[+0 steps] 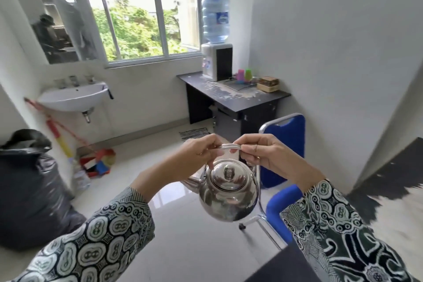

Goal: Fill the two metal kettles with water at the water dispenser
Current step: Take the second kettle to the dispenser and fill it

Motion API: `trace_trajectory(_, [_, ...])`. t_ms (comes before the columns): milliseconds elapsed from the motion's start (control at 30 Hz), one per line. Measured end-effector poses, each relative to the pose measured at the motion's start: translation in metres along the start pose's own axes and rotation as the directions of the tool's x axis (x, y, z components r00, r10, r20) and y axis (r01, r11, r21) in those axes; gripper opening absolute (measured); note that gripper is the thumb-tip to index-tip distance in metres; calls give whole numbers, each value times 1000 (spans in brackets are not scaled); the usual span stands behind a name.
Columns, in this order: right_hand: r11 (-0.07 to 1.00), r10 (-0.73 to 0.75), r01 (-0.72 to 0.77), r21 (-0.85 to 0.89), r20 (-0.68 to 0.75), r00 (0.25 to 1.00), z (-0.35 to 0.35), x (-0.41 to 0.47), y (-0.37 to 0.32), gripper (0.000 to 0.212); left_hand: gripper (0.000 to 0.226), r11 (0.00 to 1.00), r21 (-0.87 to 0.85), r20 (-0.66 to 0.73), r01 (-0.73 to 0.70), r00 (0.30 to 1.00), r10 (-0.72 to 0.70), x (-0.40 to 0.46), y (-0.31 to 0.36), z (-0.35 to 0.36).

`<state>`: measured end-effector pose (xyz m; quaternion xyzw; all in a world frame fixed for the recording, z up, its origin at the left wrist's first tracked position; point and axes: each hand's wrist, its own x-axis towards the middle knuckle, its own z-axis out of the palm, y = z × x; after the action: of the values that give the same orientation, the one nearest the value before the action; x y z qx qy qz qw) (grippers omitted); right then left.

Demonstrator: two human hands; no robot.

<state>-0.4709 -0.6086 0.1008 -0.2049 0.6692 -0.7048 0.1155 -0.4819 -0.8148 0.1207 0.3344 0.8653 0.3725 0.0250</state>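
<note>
Kettle (229, 192) of shiny metal hangs in mid-air in front of the person, lid on, spout pointing left, above the pale tiled floor (183, 236). Its thin wire handle (229, 146) stands upright over the lid. The left hand (196, 155) pinches the handle's left end, fingers curled round it; the right hand (263, 155) pinches the right end the same way, so each grip is closed on the handle. Both arms wear patterned sleeves.

Only one kettle shows in the head view. The water dispenser (216, 62), white with a blue bottle on top, stands well apart from the kettle on a dark tabletop (235, 98) in the far corner by the window (137, 18). Beside it on the tabletop are a pink cup (240, 75), a green cup (248, 74) and a small box (268, 84). A blue chair (283, 149) stands just behind the kettle. A white sink (73, 97) hangs on the left wall, with a broom (59, 139) leaning below it and a black rubbish bag (29, 190) near the left edge.
</note>
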Motion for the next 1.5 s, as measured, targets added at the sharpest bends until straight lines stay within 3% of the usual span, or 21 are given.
trace_trajectory(267, [992,4,2,-122,49,999,-7,160,30,17,26,997,17,-54,71,996,-70,56,-114,-66])
trace_trajectory(600, [985,31,-17,-170,78,997,-69,362,52,17,18,993,84,-23,77,997,-75,199,-251,-152])
trace_trajectory(933, [964,-46,20,-264,-92,995,-129,559,96,16,24,991,11,-115,133,985,-131,353,-406,-209])
trace_trajectory(1300, [937,-100,21,-350,-207,973,-219,787,147,16,18,996,79,13,46,999,-47,558,-591,-295])
trace_trajectory(1500, [906,-84,-55,-421,-304,949,-280,894,177,17,13,999,23,34,39,999,-40,671,-675,-313])
